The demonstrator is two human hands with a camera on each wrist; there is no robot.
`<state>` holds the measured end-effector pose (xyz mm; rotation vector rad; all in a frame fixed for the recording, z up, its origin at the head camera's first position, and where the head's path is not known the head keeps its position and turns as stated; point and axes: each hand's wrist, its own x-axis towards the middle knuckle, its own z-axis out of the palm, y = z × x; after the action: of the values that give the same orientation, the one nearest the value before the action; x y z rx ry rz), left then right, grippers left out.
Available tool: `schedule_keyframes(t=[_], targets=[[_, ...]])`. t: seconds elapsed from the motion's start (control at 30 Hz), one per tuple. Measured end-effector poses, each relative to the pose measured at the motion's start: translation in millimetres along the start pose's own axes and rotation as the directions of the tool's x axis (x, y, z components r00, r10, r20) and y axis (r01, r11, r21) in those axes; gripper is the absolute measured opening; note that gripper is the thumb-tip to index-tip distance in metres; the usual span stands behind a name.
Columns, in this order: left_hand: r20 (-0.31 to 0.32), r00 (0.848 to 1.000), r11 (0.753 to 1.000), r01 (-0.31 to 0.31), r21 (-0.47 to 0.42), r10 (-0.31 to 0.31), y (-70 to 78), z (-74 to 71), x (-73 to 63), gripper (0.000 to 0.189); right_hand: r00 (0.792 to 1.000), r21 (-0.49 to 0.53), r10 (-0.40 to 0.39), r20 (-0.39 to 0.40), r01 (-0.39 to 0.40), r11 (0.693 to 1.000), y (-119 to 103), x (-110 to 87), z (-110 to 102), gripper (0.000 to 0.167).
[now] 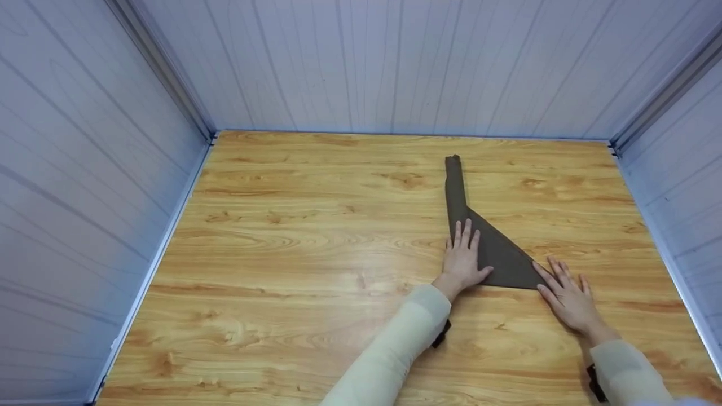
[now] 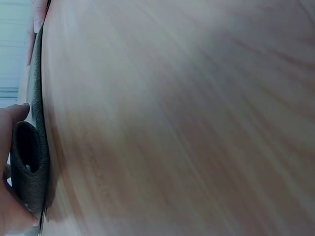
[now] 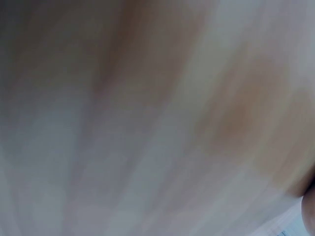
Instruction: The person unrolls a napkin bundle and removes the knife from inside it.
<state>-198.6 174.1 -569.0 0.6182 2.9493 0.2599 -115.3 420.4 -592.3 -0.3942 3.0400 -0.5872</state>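
A dark grey-brown cloth lies on the wooden table, a flat triangle with its left side rolled into a narrow strip that reaches toward the back wall. My left hand rests over the lower part of the roll, fingers extended forward and thumb out to the right. From the left wrist view, the hollow end of the cloth roll shows between thumb and fingers. At the triangle's right corner, my right hand touches the cloth with fingers stretched out. Only a sliver of the right hand enters the right wrist view.
The wood-grain table is bounded by a pale back wall, a left wall and a right wall. Blurred tabletop fills most of the right wrist view.
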Motion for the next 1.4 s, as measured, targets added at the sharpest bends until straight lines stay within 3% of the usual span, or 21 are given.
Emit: schedule_keyframes(t=[0.77,1.4], targets=[[-0.024,1.0,0.999,-0.003,-0.041,0.002,-16.6,-3.4,-7.6,0.074,1.0,0.011,0.002,-0.002,-0.002,1.0,-0.6,0.0,0.3,0.05],[-0.05,0.999,0.987,-0.018,-0.158,0.01,-31.1,-7.3,-14.0,0.07,1.0,0.006,0.005,-0.003,-0.005,1.0,0.4,-0.3,0.4,0.05]])
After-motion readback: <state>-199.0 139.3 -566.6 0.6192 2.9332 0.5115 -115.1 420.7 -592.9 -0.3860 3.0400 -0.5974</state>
